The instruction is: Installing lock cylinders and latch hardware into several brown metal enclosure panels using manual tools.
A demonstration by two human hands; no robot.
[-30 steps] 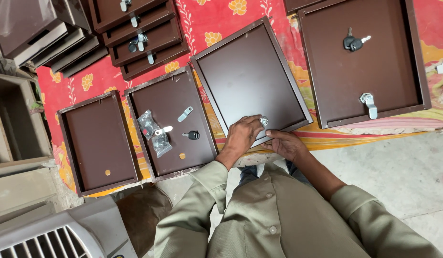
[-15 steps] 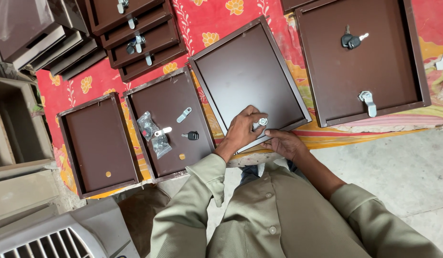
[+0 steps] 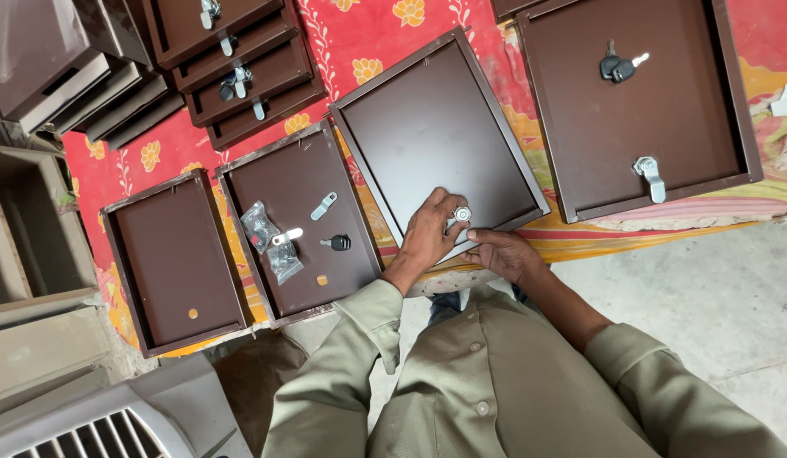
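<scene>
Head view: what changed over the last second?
The left hand shifted slightly along the near edge of the brown panel and now pinches the round silver lock there; a second ago its fingers covered that spot. The right hand stayed on the panel's near edge. The panel, the tray of loose parts and the keys have not moved.

floor [image 3: 733, 297]: grey concrete | cloth [image 3: 360, 34]: red, yellow flowers – daylight, soft shadows

My left hand [image 3: 427, 233] has closed its grip on the silver lock cylinder [image 3: 462, 215] at the panel's [image 3: 436, 127] near edge.
</scene>
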